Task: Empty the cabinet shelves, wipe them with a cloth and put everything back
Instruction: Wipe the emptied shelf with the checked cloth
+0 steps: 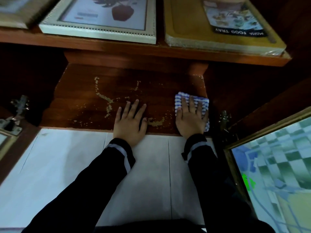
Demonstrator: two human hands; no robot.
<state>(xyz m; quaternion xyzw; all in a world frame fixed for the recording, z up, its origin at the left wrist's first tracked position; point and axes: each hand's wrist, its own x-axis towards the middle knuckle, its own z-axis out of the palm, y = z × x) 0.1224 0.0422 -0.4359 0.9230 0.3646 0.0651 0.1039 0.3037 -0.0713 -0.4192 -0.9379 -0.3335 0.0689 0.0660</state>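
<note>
Head view looks down onto the lower shelf (84,91), a dark reddish-brown wooden board whose varnish has flaked away in pale, ragged curves and specks. On that shelf, near its right end, lies the cloth (204,103), a folded soft rag in blue and white checks. The right hand (191,121) lies flat on top of it, fingers straight and spread, pressing it against the wood. At the middle of the shelf's front edge the left hand (130,122) rests palm down on bare wood, fingers straight and apart, holding nothing. Both arms wear dark sleeves (117,158) with a pale band near the cuff. Above the lower shelf runs the upper shelf (117,51), of the same wood, carrying a picture frame (101,33) with a silvery beaded rim, a second frame (15,19) only partly in view at the left, and a yellowish food tray (185,31) wrapped in clear plastic at the right. Metal hinges sit off the shelf's left end (18,106) and right end (224,117). Right of the shelf a door (277,165) stands open, its gilt-edged panel showing a green and white checked pattern. In front of the shelf lies a floor (58,165) of pale, smooth tiles with thin dark joints.
</note>
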